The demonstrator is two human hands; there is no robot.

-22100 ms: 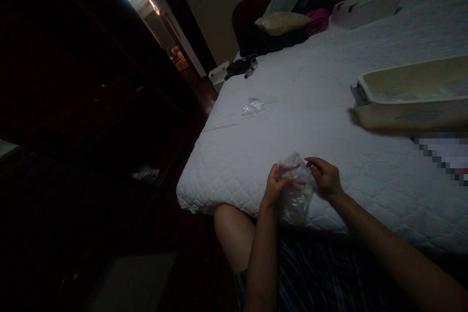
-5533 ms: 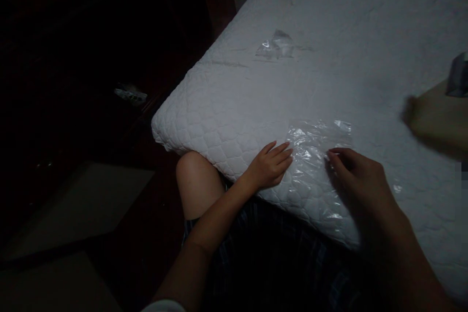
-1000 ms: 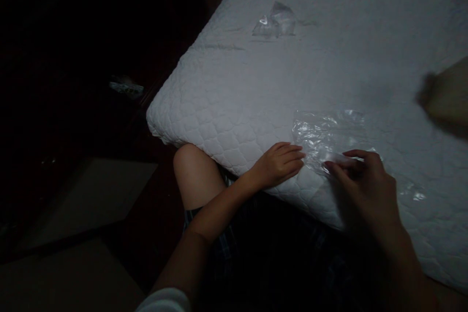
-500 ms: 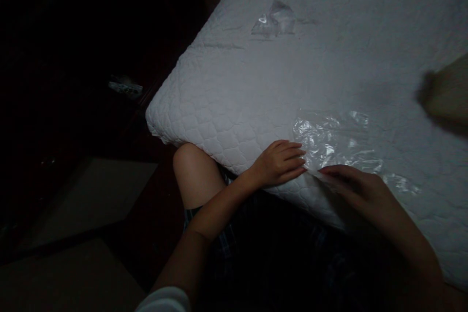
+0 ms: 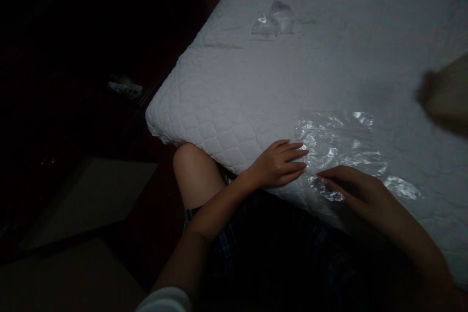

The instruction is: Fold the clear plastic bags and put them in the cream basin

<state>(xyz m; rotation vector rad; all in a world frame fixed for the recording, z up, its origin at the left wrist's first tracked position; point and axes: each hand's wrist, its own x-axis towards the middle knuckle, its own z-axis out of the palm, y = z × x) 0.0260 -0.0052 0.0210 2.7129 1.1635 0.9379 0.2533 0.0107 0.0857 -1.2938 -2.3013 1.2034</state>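
A crinkled clear plastic bag (image 5: 340, 141) lies flat on the white quilted mattress (image 5: 226, 102), near its front edge. My left hand (image 5: 283, 163) rests palm down with its fingers spread, the fingertips touching the bag's left edge. Just to the right, my right hand (image 5: 351, 185) has its thumb and forefinger pinched together at the bag's lower left corner. Its other fingers are hidden behind the hand.
A smaller clear plastic piece (image 5: 278, 18) lies farther back on the mattress. A blurred pale shape with a dark end (image 5: 444, 92) juts in from the right. Another small packet (image 5: 125, 87) is in the dark area at left, above pale flat panels (image 5: 91, 195).
The bag's near corner, lifted between my hands before, now lies lower and flatter toward me. My right hand has shifted slightly with it; my left fingers have spread a little more.
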